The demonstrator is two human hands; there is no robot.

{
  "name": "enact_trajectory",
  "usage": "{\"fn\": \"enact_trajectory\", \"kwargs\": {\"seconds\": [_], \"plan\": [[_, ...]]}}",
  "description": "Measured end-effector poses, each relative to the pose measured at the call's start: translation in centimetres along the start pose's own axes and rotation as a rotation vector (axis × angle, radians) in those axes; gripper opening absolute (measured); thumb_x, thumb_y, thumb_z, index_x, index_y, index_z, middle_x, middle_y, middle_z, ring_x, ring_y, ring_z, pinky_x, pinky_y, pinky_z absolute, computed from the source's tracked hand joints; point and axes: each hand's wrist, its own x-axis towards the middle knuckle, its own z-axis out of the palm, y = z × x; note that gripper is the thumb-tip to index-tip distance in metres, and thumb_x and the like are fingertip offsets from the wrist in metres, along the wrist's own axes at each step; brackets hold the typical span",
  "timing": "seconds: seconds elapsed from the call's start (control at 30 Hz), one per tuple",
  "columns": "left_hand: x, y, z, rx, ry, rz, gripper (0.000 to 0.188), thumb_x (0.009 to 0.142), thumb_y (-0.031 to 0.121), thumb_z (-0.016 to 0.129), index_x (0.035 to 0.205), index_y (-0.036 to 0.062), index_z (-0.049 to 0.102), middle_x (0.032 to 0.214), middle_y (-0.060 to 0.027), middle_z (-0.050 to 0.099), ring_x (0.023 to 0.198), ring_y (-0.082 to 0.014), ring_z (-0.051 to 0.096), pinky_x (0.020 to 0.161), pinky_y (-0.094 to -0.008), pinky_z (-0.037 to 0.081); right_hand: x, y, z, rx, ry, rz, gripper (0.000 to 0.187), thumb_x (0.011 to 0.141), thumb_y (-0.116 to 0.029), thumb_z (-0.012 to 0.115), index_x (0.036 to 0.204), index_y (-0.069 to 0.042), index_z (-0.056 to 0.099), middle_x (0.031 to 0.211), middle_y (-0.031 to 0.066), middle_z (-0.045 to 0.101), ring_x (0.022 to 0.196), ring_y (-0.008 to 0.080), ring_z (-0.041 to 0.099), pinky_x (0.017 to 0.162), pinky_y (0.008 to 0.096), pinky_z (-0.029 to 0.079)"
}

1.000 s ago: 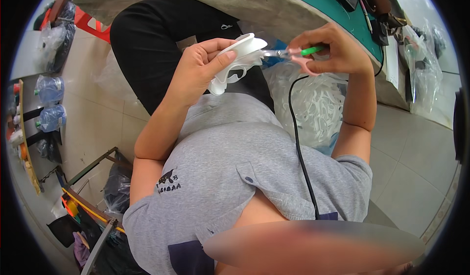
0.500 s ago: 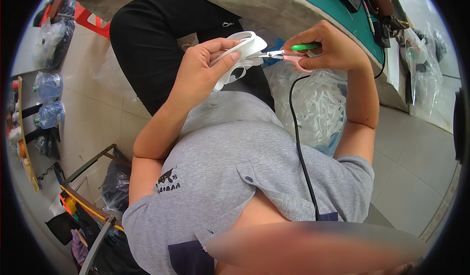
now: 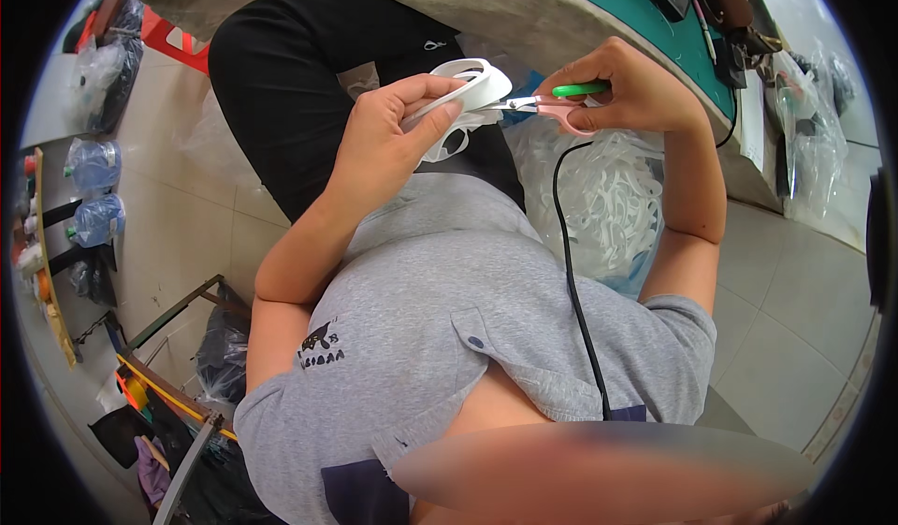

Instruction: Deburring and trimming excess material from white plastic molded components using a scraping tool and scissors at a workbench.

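Note:
My left hand (image 3: 393,128) is closed on a white looped, band-like piece (image 3: 482,86), pinched between thumb and fingers above my lap. Its exact kind is hard to tell. More thin white loops hang below it, near the dark trousers. From the other side, my right hand (image 3: 622,86) grips scissors (image 3: 559,111) with pink and green on the handles. Their metal blades reach the right edge of the white piece; their tips are hard to make out against it.
Beside my lap, a clear plastic bag (image 3: 608,207) holds many white looped pieces. A black cable (image 3: 571,273) runs down over my shirt. The green-topped table (image 3: 599,1) lies ahead; a red stool (image 3: 178,39) and blue-tinted water bottles (image 3: 96,218) stand to the left.
The thin white loops under my left hand have shifted slightly and show less below it. The scissors have moved a little to the left; both hands keep their hold.

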Motion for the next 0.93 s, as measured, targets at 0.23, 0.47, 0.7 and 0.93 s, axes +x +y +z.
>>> {"fn": "enact_trajectory", "kwargs": {"seconds": [0.23,0.47,0.7,0.93], "plan": [[0.0,0.0,0.0,0.069,-0.003,-0.036,0.026,0.090,0.015,0.064,0.109,-0.0019,0.065,0.086,-0.0051,0.068,0.073,-0.0031,0.057,0.061,-0.0158,0.040,0.2,-0.2,0.2,-0.019,-0.003,-0.028,0.036,0.068,-0.013,0.076,0.101,0.001,0.070,0.073,0.0080,0.067,0.057,0.0096,0.054,0.049,0.0216,0.040],[0.0,0.2,-0.3,0.033,0.025,-0.023,0.025,0.090,0.016,0.064,0.107,-0.0023,0.065,0.086,-0.0051,0.068,0.072,-0.0028,0.057,0.062,-0.0159,0.040,0.8,-1.1,0.3,0.012,-0.036,0.037,0.034,0.069,-0.009,0.070,0.102,0.000,0.069,0.072,0.0081,0.066,0.063,0.0112,0.059,0.062,0.0241,0.049],[0.3,-0.2,-0.5,0.036,0.003,-0.038,0.024,0.090,0.016,0.063,0.107,-0.0019,0.063,0.086,-0.0054,0.069,0.072,-0.0034,0.058,0.062,-0.0169,0.042,-1.1,-0.1,-1.2,0.007,-0.046,0.056,0.034,0.071,-0.005,0.071,0.104,0.000,0.067,0.083,0.0055,0.066,0.075,0.0098,0.060,0.067,0.0224,0.049],[1.1,-1.3,-0.5,-0.130,-0.040,-0.055,0.025,0.090,0.018,0.064,0.110,0.0041,0.059,0.089,-0.0047,0.069,0.070,-0.0033,0.056,0.062,-0.0190,0.043,1.8,-0.4,6.0,0.114,0.412,-0.034,0.037,0.076,-0.013,0.074,0.112,-0.009,0.063,0.098,0.0057,0.067,0.091,0.0170,0.065,0.082,0.0274,0.051]]}}
